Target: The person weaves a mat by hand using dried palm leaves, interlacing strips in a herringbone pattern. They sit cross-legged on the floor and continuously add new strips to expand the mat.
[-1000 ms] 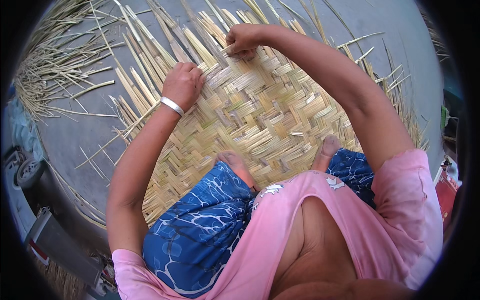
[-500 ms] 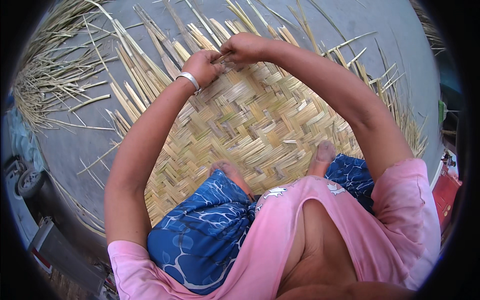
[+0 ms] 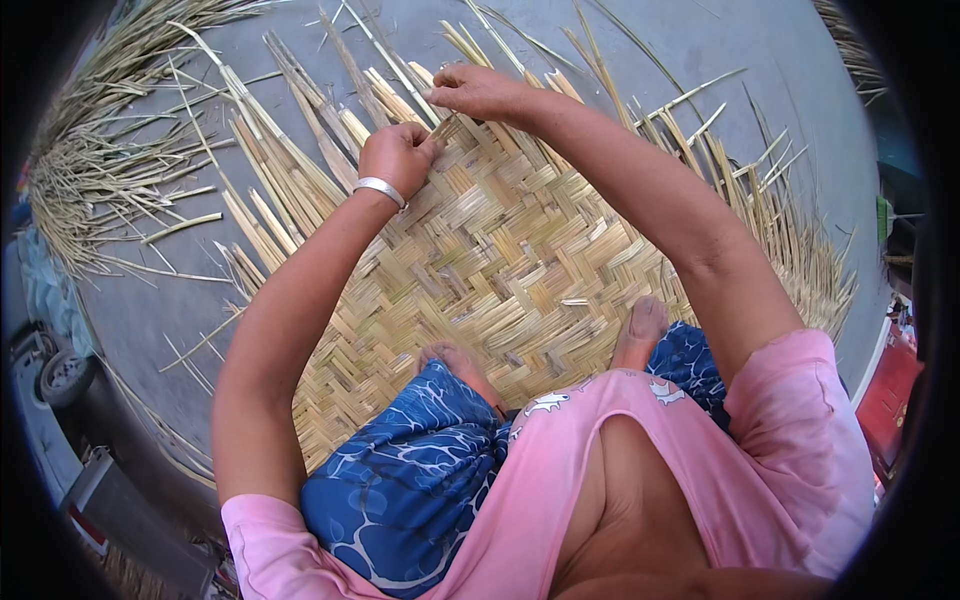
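Note:
A mat (image 3: 500, 255) of flat, pale yellow-green split-cane or reed strips in a slanted weave lies on the floor under my bare feet. Its far edge is unfinished, with loose strip ends (image 3: 275, 175) fanning outward. My left hand (image 3: 397, 160), with a silver bangle on the wrist, is closed at this far edge, its fingertips pinching a strip beside the weave. Just beyond and to the right, my right hand (image 3: 480, 93) has its fingers curled and pressed together over the strip ends; what lies inside its grip is mostly hidden.
Loose thin stalks (image 3: 110, 190) lie in a spread bundle at the far left. Long strips stick out along the mat's right side (image 3: 770, 215). A small wheel (image 3: 65, 378) stands at the left rim, and a red object (image 3: 888, 400) at the right rim. The floor (image 3: 690, 45) is grey.
My hands were together over a short strip and have drawn apart. The left came down slightly nearer to me; the right shifted a little to the left.

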Available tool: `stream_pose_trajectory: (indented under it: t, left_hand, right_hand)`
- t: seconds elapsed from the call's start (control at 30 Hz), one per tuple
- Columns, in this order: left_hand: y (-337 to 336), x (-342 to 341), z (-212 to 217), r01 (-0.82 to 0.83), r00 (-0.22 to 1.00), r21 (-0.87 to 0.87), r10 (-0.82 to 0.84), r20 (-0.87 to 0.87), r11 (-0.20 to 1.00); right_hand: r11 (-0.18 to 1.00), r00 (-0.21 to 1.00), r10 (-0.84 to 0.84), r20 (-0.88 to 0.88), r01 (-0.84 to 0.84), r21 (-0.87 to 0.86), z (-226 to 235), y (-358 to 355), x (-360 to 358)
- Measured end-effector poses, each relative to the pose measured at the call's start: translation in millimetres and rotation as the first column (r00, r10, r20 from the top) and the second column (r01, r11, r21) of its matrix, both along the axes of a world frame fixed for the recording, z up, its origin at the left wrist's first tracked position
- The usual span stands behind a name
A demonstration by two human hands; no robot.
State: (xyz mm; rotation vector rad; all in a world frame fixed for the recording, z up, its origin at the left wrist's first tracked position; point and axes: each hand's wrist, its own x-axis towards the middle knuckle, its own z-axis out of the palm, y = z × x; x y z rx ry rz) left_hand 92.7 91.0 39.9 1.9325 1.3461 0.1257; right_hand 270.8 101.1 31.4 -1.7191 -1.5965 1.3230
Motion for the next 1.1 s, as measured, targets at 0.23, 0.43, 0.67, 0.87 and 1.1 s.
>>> stream_pose_trajectory:
  t: [0.23, 0.43, 0.67, 0.87, 1.1]
  left_hand:
    - [-7, 8, 2, -0.160, 0.986, 0.110, 0.163, -0.019, 0.981]
    - [2, 8, -22, -0.291, 0.957, 0.076, 0.291, 0.013, 0.954]
    - [28, 0, -40, -0.083, 0.995, -0.273, 0.095, 0.032, 0.959]
    - [23, -2, -25, -0.047, 0.983, -0.358, 0.108, 0.151, 0.932]
    - [-35, -24, -32, 0.034, 0.965, 0.304, -0.110, 0.240, 0.952]
  right_hand:
    - [0.941, 0.970, -0.225, -0.089, 0.192, -0.278, -1, 13, -15]
    - [0.894, 0.894, -0.352, -0.278, 0.234, -0.381, 6, -3, -16]
    - [0.919, 0.868, -0.355, -0.347, 0.257, -0.298, 24, -18, -26]
    - [0.953, 0.869, -0.288, -0.402, 0.219, -0.208, 7, -30, -19]
    - [0.944, 0.923, -0.288, -0.254, 0.229, -0.238, -2, -22, -16]
